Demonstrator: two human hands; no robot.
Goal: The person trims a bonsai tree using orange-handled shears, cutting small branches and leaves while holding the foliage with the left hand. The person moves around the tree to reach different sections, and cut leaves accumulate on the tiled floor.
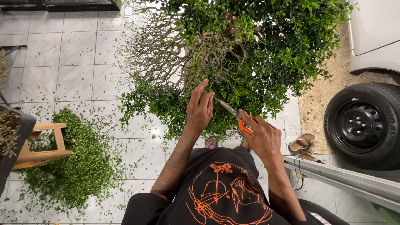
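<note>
At frame centre, the left hand (200, 109) reaches up with fingers spread narrowly into the shrub (250, 50) filling the upper middle. The right hand (261, 135), wrist bent, grips orange-handled shears (233, 113), blades angled toward the foliage.

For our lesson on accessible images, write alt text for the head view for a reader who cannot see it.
Seen from above, a person's right hand holds orange-handled scissors at a leafy potted shrub, while the left hand touches its twigs. A heap of green clippings lies on the pale tiled floor beside a wooden stool; a car tyre stands at right.
</note>
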